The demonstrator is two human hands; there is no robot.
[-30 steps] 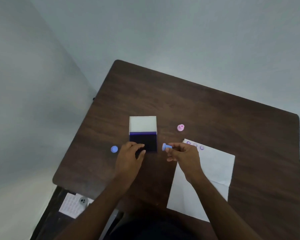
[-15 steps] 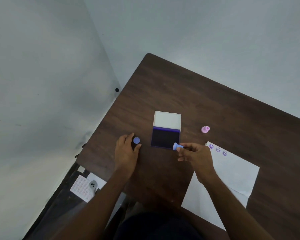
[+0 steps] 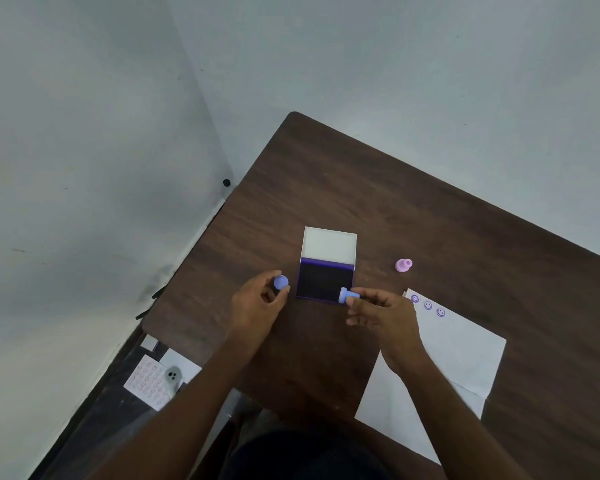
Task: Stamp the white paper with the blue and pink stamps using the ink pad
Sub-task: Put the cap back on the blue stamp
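The ink pad (image 3: 324,281) lies open on the dark wooden table (image 3: 378,188), its white lid folded back. My right hand (image 3: 381,315) holds the blue stamp (image 3: 346,294) sideways at the pad's near right corner. My left hand (image 3: 258,303) pinches a round blue cap (image 3: 281,282) just left of the pad. The pink stamp (image 3: 403,265) stands alone to the right of the pad. The white paper (image 3: 461,355) lies at the right, with three purple smiley prints along its top edge; my right forearm covers part of it.
The table's left edge runs close to a pale wall. Below that edge, on a dark surface, lie a pinkish dotted sheet (image 3: 146,379) and a small grey object (image 3: 172,375).
My left hand went left from the ink pad to the blue cap and now has it lifted between its fingers. My right hand kept the blue stamp by the pad. The view shifted left.
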